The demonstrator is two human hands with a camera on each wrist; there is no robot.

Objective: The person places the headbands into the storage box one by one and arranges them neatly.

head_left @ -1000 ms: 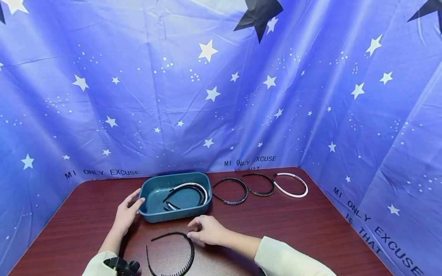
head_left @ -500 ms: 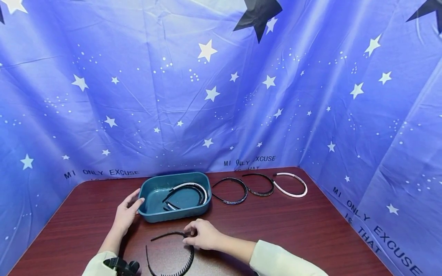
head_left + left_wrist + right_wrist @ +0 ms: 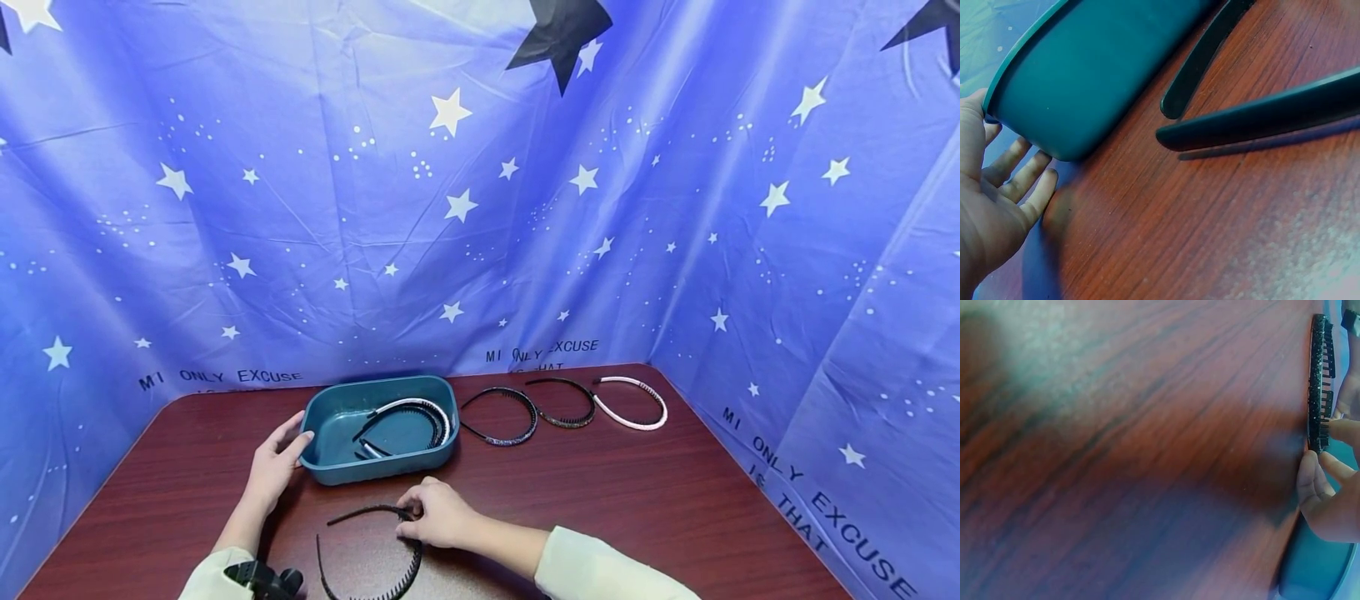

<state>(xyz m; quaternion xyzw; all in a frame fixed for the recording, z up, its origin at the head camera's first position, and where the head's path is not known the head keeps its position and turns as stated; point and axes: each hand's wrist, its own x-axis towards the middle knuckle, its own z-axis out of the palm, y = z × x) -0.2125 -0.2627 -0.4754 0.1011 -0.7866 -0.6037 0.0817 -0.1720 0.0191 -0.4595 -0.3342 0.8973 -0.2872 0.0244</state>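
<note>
A black toothed headband lies at the front of the table, its two ends pointing left. My right hand pinches its far right side between thumb and fingers. In the right wrist view the headband shows a glittery outer face, with the fingertips at its near part. My left hand grips the left end of a teal bin, thumb over the rim. From the left wrist view, the other fingers spread along and under the bin's outer wall. Inside the bin sit a white-topped headband and several dark ones.
Right of the bin, three headbands lie in a row: a dark glittery one, a black one and a pale pink one. The brown wooden table meets a blue star-printed curtain at its back.
My right hand has moved slightly left and toward me, from beside the black headband onto its band, and now pinches it. The left hand and bin have stayed in place.
</note>
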